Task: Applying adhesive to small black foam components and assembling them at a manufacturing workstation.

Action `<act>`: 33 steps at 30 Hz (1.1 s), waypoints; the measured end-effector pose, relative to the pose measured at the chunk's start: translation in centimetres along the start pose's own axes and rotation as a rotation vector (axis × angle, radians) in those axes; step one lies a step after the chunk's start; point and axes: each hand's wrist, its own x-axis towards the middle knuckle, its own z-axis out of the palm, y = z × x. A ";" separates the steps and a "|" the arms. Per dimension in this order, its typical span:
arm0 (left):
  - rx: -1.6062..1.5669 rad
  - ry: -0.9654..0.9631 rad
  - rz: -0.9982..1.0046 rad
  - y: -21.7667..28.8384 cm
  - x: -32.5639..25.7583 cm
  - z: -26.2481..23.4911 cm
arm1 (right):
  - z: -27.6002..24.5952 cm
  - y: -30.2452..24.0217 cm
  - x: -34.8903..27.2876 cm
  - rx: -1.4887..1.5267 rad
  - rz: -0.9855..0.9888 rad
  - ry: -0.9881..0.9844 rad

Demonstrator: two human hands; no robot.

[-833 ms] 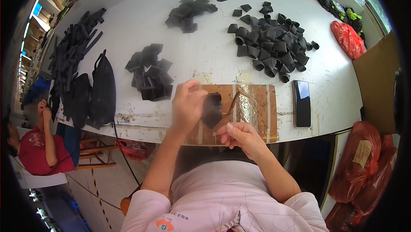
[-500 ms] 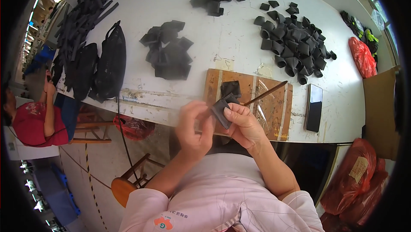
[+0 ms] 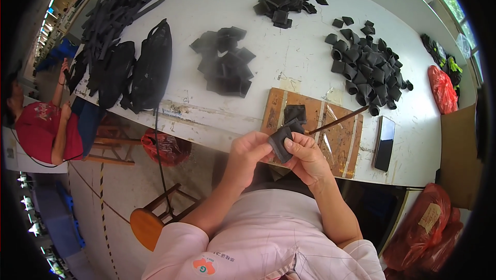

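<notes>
White bench (image 3: 310,1) spans most of the view, carrying several heaps of black pieces. Far left: long pile of black strips (image 3: 121,8) plus black bags (image 3: 139,70) hanging over the near edge. Middle: stack of flat black squares (image 3: 225,60). Top: smaller heap of squares (image 3: 287,3). Right: big heap of folded black loops (image 3: 369,68), which look like finished pieces, so a fair share seems done, with the flat stacks likely left to go. That's a judgement; can't confirm from here.

Wooden board (image 3: 341,143) lies at the bench's near edge, one black piece (image 3: 295,112) resting on it. A thin stick or brush (image 3: 338,119) lies across the board. Dark phone (image 3: 385,143) just right of the board.

Both hands are up in front of the board, over the bench edge. Left hand (image 3: 248,150) and right hand (image 3: 307,156) pinch one small black piece (image 3: 281,140) between thumbs and fingertips, apparently folding or pressing it. The piece is in the hands, not on the bench.

Another person in a red shirt (image 3: 39,130) sits at far left. Red bags (image 3: 442,88) at right.
</notes>
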 end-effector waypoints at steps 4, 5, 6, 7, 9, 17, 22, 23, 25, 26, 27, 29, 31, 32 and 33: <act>-0.041 -0.010 -0.007 -0.2 0.0 0.0 | -0.2 0.2 0.0 -0.134 0.008 0.041; 0.053 0.014 0.063 -0.2 0.0 0.2 | 0.4 0.5 -0.2 -0.685 -0.239 0.265; 0.150 0.042 0.130 -0.2 0.0 0.3 | 0.9 0.7 -0.4 -1.223 -0.519 0.482; 0.249 0.049 0.167 -0.1 -0.1 0.9 | 1.2 0.6 -0.9 -1.365 -0.764 0.512; 0.333 0.048 0.195 -0.1 -0.4 1.2 | 1.9 0.2 -1.9 -1.396 -0.920 0.405; 0.679 0.028 0.536 -0.4 -0.1 2.9 | 2.4 0.2 -2.0 -1.483 -0.993 0.355; 0.804 0.303 0.897 -2.4 1.0 3.4 | 0.4 1.2 -0.6 -1.761 -1.155 0.373; 0.809 0.315 0.905 -2.5 1.2 3.4 | 0.2 1.4 -0.4 -1.771 -1.137 0.390; 0.297 0.197 0.557 -2.5 1.3 3.3 | -0.5 1.4 0.0 -1.747 -1.112 0.425; 0.298 0.204 0.562 -2.2 1.5 3.1 | -0.6 1.3 0.2 -1.730 -1.078 0.472; 0.129 0.094 0.339 -1.7 1.7 2.7 | -0.4 1.1 0.2 -1.605 -1.026 0.479; -0.222 -0.123 0.034 -0.9 1.7 2.1 | -0.4 0.8 0.1 -1.527 -1.043 0.442; -0.327 -0.206 -0.014 -0.4 1.2 2.1 | -0.8 0.9 0.2 -1.260 -0.975 0.360; -0.432 -0.291 -0.065 -0.3 1.0 2.1 | -1.1 0.6 0.0 -1.260 -0.976 0.356; -0.337 -0.265 -0.057 -0.4 1.0 2.0 | -1.5 0.2 -0.4 -0.888 -0.691 0.314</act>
